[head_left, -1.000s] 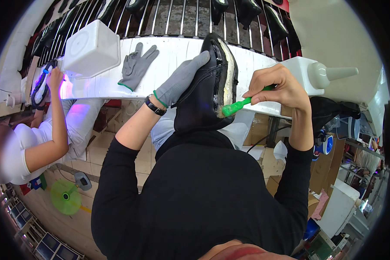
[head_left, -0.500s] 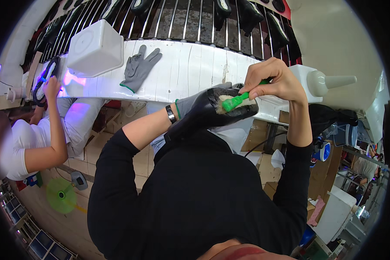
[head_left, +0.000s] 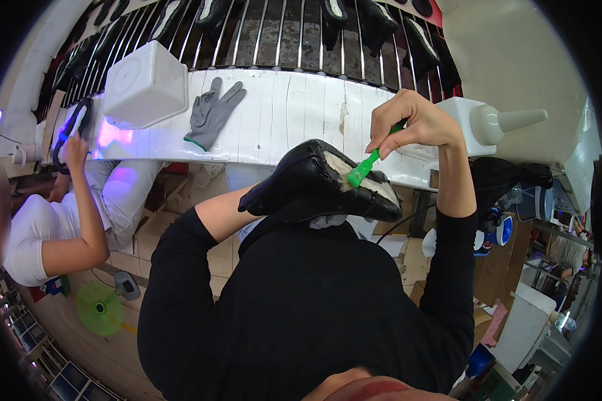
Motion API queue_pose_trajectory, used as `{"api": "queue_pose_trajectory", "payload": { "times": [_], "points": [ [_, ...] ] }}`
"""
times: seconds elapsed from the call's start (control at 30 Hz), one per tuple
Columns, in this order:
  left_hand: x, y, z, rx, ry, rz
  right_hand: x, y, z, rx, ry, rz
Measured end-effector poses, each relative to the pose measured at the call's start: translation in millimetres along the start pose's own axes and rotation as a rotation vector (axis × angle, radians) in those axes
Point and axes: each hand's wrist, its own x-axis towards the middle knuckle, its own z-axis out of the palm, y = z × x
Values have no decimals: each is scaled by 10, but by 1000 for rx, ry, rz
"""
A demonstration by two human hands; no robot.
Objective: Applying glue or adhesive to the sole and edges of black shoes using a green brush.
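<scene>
A black boot (head_left: 294, 175) lies tilted in front of my chest, its underside turned up and showing a pale strip along the sole. My left hand (head_left: 329, 220) wears a grey glove and supports the boot from below; most of it is hidden, with only a bit of glove showing under the boot. A green-handled brush (head_left: 363, 171) is pinched in the fingers of my right hand (head_left: 415, 120), which is bare. The brush's bristles touch the pale strip near the middle of the sole.
Ahead stretches a white bench (head_left: 281, 113) bearing a loose grey glove (head_left: 212, 115), a white square container (head_left: 144, 87) and a white nozzle bottle (head_left: 485, 123). Beyond it, a metal-bar rack (head_left: 267, 40) carries several black shoes. A seated co-worker (head_left: 80, 220) handles a shoe at left.
The boot has turned and tilted, showing more of its side and shaft. My left glove has slipped from view behind it. My right hand and the brush have shifted slightly.
</scene>
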Motion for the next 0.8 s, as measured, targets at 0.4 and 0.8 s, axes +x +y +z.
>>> {"api": "queue_pose_trajectory", "payload": {
  "times": [0.4, 0.8],
  "points": [
    [364, -213, -218, 44, 212, 251, -167, -253, 264, -215, 498, 41],
    [500, -454, -599, -192, 140, 158, -185, -47, 134, -51, 351, 24]
  ]
}}
